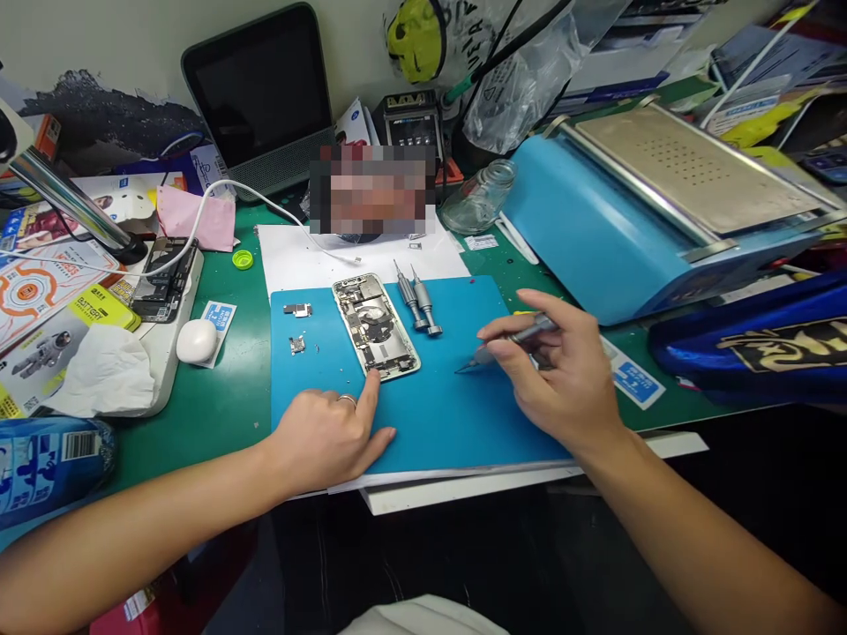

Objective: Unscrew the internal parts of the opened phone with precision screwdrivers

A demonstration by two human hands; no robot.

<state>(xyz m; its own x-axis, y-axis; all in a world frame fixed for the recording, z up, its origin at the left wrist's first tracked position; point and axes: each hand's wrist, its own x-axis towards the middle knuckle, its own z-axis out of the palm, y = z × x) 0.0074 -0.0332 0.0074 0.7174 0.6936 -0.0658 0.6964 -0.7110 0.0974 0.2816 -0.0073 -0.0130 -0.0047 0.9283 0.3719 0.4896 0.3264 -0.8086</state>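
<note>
An opened phone [380, 331] lies on the blue mat [430, 423], its inner parts bare. My left hand [327, 432] presses its index fingertip on the phone's lower edge; thumb and index are stretched out, the other fingers curled, and nothing is held. Pinched in my right hand [562, 375] is a slim grey screwdriver [526, 332], its tip pointing left and down near the mat, apart from the phone. Two grey screwdrivers [416, 300] rest just right of the phone. To its left lie small metal parts [297, 345] and a small bracket piece [299, 310].
A blue machine with a metal plate [694, 168] stands at the right. Behind the mat are white paper [291, 256], a glass jar [480, 196] and a dark-screened device [261, 88]. Another opened phone [162, 287] and a white case [197, 341] are on the left.
</note>
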